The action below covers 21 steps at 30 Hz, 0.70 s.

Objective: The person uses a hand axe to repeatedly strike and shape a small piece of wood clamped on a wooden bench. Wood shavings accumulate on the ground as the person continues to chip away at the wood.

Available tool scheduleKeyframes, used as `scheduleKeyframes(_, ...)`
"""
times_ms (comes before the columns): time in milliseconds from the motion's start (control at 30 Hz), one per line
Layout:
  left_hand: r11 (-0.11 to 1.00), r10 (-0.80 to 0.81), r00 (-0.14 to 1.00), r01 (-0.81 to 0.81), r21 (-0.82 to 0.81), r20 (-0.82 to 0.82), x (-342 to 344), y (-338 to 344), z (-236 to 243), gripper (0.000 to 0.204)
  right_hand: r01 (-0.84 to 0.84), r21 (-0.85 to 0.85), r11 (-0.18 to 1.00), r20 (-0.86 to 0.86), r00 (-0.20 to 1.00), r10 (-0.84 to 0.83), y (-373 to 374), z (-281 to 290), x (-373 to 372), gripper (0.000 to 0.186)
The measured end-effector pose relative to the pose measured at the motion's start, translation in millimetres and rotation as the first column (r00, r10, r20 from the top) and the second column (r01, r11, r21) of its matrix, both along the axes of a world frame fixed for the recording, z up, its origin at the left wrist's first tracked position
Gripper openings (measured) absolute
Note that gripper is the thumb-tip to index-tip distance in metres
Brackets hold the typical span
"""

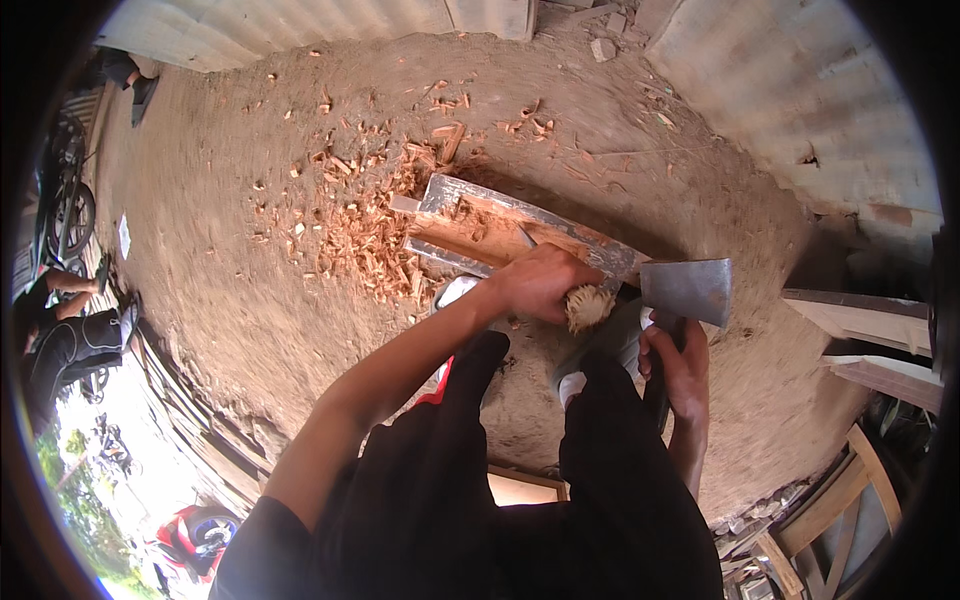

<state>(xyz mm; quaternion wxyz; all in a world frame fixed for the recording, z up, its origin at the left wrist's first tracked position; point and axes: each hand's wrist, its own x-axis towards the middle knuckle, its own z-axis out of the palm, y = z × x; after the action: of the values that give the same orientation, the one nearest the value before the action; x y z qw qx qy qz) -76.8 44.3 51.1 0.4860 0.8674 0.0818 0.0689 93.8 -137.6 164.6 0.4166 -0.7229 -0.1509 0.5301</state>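
Note:
My left hand (548,281) is closed around a chisel (590,308). Its pale, frayed wooden handle end sticks out on my side of the fist, and a thin metal part shows beyond it over the hollow of a wooden block (590,236). This long block, with worn grey-painted edges and a raw brown hollow, lies slanted on the ground. To the right, my right hand (682,365) grips the dark handle of a hatchet (690,290). Its broad grey metal head is raised beside the block's near right end, apart from the chisel. My left fist hides the chisel's middle.
Wood chips (365,245) litter the dirt floor (250,340) left of and beyond the block. Corrugated metal sheets (800,90) stand at the far side and right. Boards (860,320) and a wooden frame (830,500) lie right. Another person (75,345) sits far left near motorbikes.

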Motion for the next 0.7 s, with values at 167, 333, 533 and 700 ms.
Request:
scheduleKeyframes(167, 0.990, -0.132, 0.991, 0.131, -0.060, -0.003, 7.6, -17.6, -6.2, 0.046, 0.108, -0.098, 0.989, -0.161, 0.979, -0.123, 4.8, 18.1, -8.9, 0.026)
scheduleKeyframes(333, 0.994, 0.046, 0.995, -0.037, -0.099, 0.088, 11.1, -40.8, -22.3, 0.043, 0.118, -0.169, 0.978, -0.109, 0.984, -0.138, -8.5, 13.0, -1.5, 0.025)
scheduleKeyframes(533, 0.996, -0.088, 0.972, 0.092, -0.012, 0.218, 14.9, -56.5, -15.0, 0.044, 0.102, -0.060, 0.993, 0.170, 0.981, -0.090, -24.5, 25.1, 10.2, 0.025)
scheduleKeyframes(700, 0.992, -0.104, 0.984, 0.113, -0.061, 0.142, 25.8, -68.3, -15.2, 0.029, 0.166, -0.019, 0.986, 0.122, 0.979, -0.163, -19.9, 31.6, 4.2, 0.028)
